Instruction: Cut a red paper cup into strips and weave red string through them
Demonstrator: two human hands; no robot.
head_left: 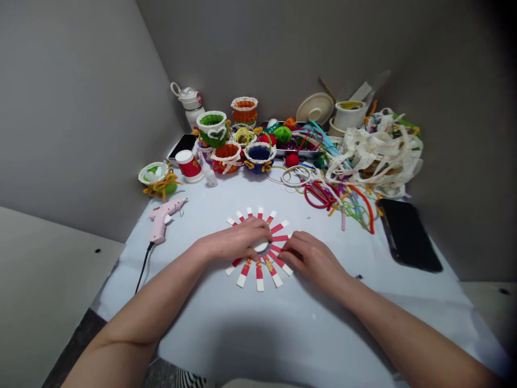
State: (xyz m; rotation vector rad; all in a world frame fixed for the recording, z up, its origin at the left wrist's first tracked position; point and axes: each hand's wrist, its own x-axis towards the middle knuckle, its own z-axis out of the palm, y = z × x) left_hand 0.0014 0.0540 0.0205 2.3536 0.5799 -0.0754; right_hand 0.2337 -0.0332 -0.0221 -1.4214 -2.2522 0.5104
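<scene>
A paper cup cut into strips (259,268) lies flat on the white table, its red and white strips fanned out like rays around a round white base. My left hand (244,238) reaches over it from the left, its fingers curled about the base and covering part of it. At the right side of the fan, the thumb and fingers of my right hand (305,251) pinch one of the strips near its end. My wrist and palm on the left hide some of the strips.
A pink glue gun (161,218) with a black cord lies at the left. Behind stand a whole red paper cup (189,166), several decorated little baskets (259,156) and a bottle (191,105). Red-handled scissors (321,195), white lace (371,156) and a black phone (409,234) are at the right.
</scene>
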